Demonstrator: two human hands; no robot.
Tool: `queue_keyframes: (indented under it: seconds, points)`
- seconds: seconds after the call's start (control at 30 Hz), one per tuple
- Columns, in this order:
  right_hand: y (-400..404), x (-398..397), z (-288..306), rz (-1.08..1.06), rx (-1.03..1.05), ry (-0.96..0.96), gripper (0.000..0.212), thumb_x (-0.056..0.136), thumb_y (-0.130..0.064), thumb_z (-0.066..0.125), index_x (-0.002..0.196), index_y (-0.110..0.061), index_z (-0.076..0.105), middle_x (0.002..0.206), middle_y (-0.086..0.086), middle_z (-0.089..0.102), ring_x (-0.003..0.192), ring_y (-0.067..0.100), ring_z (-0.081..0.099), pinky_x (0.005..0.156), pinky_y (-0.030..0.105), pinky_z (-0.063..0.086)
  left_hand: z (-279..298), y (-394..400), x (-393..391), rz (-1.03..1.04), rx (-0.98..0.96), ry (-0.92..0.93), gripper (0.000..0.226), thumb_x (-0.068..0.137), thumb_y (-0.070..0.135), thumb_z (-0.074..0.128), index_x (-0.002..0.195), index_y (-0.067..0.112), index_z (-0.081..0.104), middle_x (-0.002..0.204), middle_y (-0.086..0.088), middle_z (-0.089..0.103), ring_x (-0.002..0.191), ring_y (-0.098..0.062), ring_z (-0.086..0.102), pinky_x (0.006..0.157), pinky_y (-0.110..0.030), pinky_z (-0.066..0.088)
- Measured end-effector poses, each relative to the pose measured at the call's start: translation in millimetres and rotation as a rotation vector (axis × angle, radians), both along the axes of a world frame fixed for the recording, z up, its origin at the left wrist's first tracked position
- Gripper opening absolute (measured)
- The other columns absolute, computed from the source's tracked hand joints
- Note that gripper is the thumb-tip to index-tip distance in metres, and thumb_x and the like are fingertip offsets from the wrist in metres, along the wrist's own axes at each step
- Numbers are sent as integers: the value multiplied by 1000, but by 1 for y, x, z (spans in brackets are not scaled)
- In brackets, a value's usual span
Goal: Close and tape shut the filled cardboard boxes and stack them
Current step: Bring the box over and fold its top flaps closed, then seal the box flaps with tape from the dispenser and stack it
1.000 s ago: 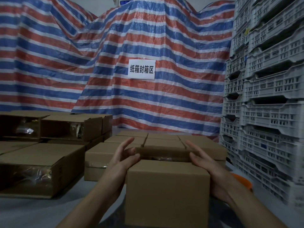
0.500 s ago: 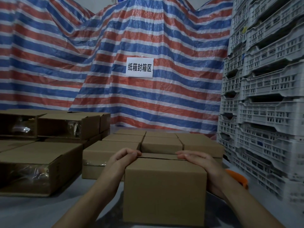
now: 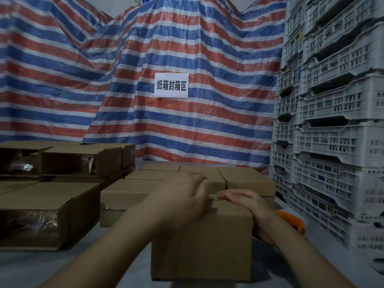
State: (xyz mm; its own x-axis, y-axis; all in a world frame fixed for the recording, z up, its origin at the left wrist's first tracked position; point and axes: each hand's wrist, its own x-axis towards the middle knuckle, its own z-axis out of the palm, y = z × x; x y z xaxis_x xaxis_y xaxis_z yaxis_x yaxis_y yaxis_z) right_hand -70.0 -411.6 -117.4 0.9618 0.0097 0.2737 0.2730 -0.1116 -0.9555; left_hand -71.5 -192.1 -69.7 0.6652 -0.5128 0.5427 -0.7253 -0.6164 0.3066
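So the cardboard box point(image 3: 201, 242) being worked on sits right at the front of the grey table point(image 3: 68, 267), near its front edge, and its top flaps are folded down. The left hand point(image 3: 180, 200) lies across the top of it, fingers curved over the far edge, a bit blurred, so I honestly can't tell if it's gripping or just pressing. The right hand point(image 3: 247, 206) lies over the top right part with fingers fairly straight, pressing the flap down, palm wrapped round the right corner. No tape visible on the top seam from here.

Behind it there's a block of closed boxes point(image 3: 245, 179) packed edge to edge, touching each other, running back toward the striped tarp point(image 3: 187, 125). One more closed box point(image 3: 122, 196) is just left of the hands.

Off to the left are open boxes point(image 3: 47, 213) lying on their sides, mouths facing the camera, with something shiny and plastic-wrapped inside, can't make out what. Two more like that point(image 3: 81, 161) are stacked further back, same crinkly contents.

On the right, a wall of stacked grey plastic crates point(image 3: 336, 125) runs floor to ceiling, close to the table's right side. An orange thing point(image 3: 291, 221) pokes out just behind the right wrist, mostly hidden. A white sign point(image 3: 171, 85) hangs on the tarp.

Open table surface shows at front left, and a narrow strip runs between the box and the crates.
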Motion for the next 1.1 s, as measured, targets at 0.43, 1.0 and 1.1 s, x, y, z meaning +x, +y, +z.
queue_keyframes:
  seconds: [0.43,1.0,1.1]
  points:
    - [-9,-5,17,22,-101,84,39,91,-51,56,104,-22,80,112,0,76,107,18,71,90,34,56,-13,-14,5,13,453,57,82,86,81,19,148,31,36,154,3,39,135,-15,42,101,-33,34]
    - [-63,8,-30,-688,-1237,252,70,100,-67,18,95,-20,70,96,4,69,89,21,66,86,38,54,-15,-15,-5,51,424,91,78,92,75,16,155,29,22,162,3,22,148,-14,20,115,-34,17]
    - [-64,7,-36,-725,-1209,228,70,88,-83,26,89,-26,67,92,0,68,82,17,64,77,34,54,-12,-14,-4,33,409,136,75,94,72,16,155,29,21,163,4,20,148,-13,19,114,-33,17]
